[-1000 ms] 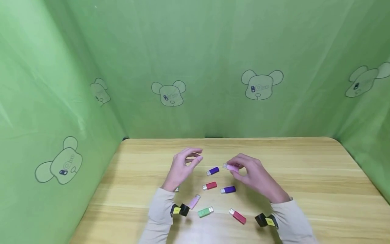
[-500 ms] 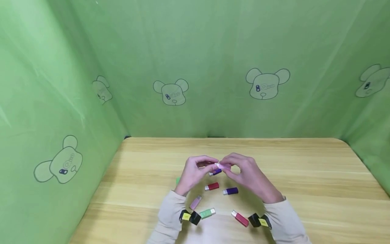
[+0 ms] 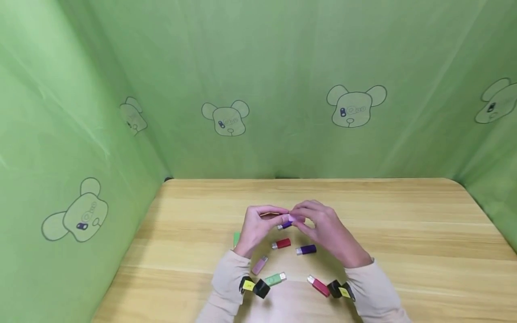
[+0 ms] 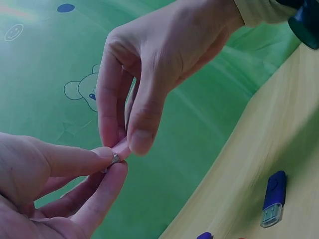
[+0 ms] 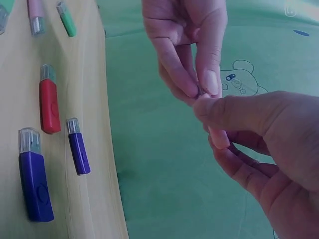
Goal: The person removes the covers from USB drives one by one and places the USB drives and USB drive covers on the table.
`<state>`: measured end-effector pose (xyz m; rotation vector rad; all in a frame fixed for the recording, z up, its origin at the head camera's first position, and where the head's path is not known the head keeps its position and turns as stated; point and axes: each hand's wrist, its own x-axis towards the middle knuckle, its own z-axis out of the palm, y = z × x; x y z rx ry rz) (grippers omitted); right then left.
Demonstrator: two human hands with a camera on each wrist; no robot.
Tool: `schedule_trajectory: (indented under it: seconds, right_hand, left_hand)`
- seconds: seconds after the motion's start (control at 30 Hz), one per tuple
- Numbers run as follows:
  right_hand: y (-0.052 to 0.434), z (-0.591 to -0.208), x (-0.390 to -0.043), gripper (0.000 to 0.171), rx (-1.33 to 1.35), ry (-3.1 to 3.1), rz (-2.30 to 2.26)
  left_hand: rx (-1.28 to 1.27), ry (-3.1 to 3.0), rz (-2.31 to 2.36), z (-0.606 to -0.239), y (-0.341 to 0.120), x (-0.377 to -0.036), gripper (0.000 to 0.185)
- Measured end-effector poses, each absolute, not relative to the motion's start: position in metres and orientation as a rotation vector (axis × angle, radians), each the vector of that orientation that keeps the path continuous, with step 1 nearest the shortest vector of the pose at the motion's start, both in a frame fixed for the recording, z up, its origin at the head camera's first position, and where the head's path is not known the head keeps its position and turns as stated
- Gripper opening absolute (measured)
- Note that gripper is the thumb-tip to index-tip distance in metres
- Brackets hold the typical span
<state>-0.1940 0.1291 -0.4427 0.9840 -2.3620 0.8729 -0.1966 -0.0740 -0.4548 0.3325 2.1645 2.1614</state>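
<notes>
Above the far part of the table, my two hands meet over a pink USB stick (image 5: 219,138). My right hand (image 3: 325,229) pinches its pink body between thumb and fingers. From the other side my left hand (image 3: 256,229) pinches the silver end (image 4: 115,158), which mostly disappears behind the fingertips in the left wrist view. Just below the hands lies a purple USB stick (image 3: 284,225), partly covered in the head view. A red USB stick (image 3: 281,243) and a second purple one (image 3: 306,250) lie nearer to me.
Closer in on the wooden table (image 3: 404,224) are another pink stick (image 3: 260,265), a green one (image 3: 276,279) and a second red one (image 3: 319,286). Another green stick (image 3: 236,237) is partly hidden by my left wrist. Green cloth (image 3: 282,143) hangs behind and beside the table.
A second ago only my right hand held the pink USB stick, with my left hand apart and empty. The hands came together, and the left fingers now pinch its silver end.
</notes>
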Motion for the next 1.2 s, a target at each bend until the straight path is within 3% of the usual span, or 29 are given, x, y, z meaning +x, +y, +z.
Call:
schedule_trajectory:
  seconds: [0.7, 1.03, 1.2]
  right_hand:
    - [0.129, -0.44, -0.189, 0.031, 1.102, -2.199, 0.891]
    - [0.137, -0.437, -0.186, 0.031, 1.061, -2.235, 0.885]
    - [0.16, -0.431, -0.189, 0.031, 0.895, -2.293, 0.881]
  left_hand:
    - [0.251, 1.987, 2.192, -0.451, -0.083, -0.196, 0.021]
    - [0.257, 1.978, 2.16, -0.449, -0.093, -0.199, 0.021]
    - [0.231, 1.964, 2.199, -0.445, -0.107, -0.2, 0.021]
